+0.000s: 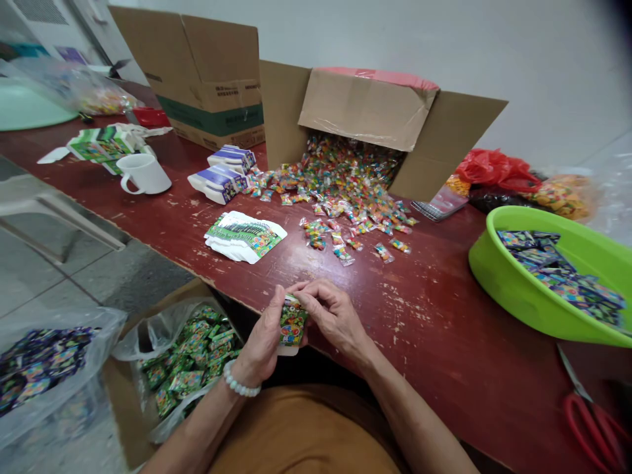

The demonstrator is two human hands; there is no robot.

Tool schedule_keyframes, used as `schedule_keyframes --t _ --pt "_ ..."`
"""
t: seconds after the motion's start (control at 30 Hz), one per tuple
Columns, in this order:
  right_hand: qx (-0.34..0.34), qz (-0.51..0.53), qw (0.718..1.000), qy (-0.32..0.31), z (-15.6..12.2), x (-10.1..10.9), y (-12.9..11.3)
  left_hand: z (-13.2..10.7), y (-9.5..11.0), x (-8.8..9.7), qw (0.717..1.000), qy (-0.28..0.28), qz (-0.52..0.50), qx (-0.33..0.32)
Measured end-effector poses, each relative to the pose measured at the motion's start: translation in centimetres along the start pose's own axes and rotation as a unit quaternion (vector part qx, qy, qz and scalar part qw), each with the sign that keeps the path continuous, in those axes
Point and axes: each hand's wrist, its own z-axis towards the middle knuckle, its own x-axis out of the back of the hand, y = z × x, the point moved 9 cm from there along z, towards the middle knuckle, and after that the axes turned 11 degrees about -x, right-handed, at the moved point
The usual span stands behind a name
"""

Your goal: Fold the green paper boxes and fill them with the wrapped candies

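Note:
My left hand point(261, 342) is closed around a small green printed carton point(292, 326), held upright at the near edge of the red table point(434, 329). My right hand point(330, 316) pinches the carton's top flap with curled fingers. A white bead bracelet point(240, 384) sits on my left wrist. Several small wrapped candies point(345, 197) spill from a tipped cardboard box point(370, 112) onto the table beyond my hands. A stack of flat green cartons point(245, 236) lies just ahead to the left.
A lime green basin point(498, 276) with dark packets stands at the right, red scissors point(592, 415) near it. A white mug point(145, 174), purple cartons point(224, 172) and another cardboard box point(207, 72) sit at the back left. Below left, a bag-lined box point(190, 359) holds filled green cartons.

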Motion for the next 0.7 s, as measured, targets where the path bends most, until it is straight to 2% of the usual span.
schedule_keyframes --t 0.07,0.13,0.27,0.33,0.4,0.43,0.5,0.53,0.57,0.63,0.7 --pt "0.046 -0.040 0.998 0.013 -0.3 0.1 -0.6 0.0 -0.1 -0.2 1.000 -0.005 0.001 0.002" --pt "0.059 -0.074 0.995 0.022 -0.4 0.0 -0.5 0.0 -0.3 -0.4 1.000 -0.013 0.004 0.004" --pt "0.048 -0.141 0.989 0.011 -0.1 -0.1 0.1 -0.2 -0.2 -0.8 0.999 -0.048 0.008 0.004" --pt "0.025 -0.141 0.990 0.010 0.8 1.3 0.7 -0.5 -0.2 -1.0 0.996 -0.081 0.003 0.021" --pt "-0.020 -0.138 0.988 0.061 2.3 5.2 1.9 -1.1 -0.4 -1.0 0.994 -0.104 0.003 0.042" --pt "-0.041 -0.157 0.979 0.121 3.0 8.1 2.5 -1.5 -0.4 -0.8 0.993 -0.110 0.008 0.050" --pt "-0.069 -0.264 0.927 0.258 3.9 14.3 3.2 -2.4 -0.6 -0.4 0.989 -0.129 0.027 0.061" --pt "-0.106 -0.333 0.887 0.303 4.2 17.0 3.9 -2.9 -0.8 -0.2 0.987 -0.141 0.040 0.068" --pt "-0.129 -0.349 0.871 0.321 4.4 19.0 4.7 -3.4 -0.9 0.1 0.984 -0.154 0.054 0.076" --pt "-0.161 -0.361 0.859 0.326 4.7 21.4 6.3 -4.0 -1.1 1.2 0.975 -0.180 0.091 0.094" --pt "-0.183 -0.354 0.859 0.320 4.5 22.2 7.6 -4.1 -0.7 2.8 0.962 -0.198 0.157 0.099"
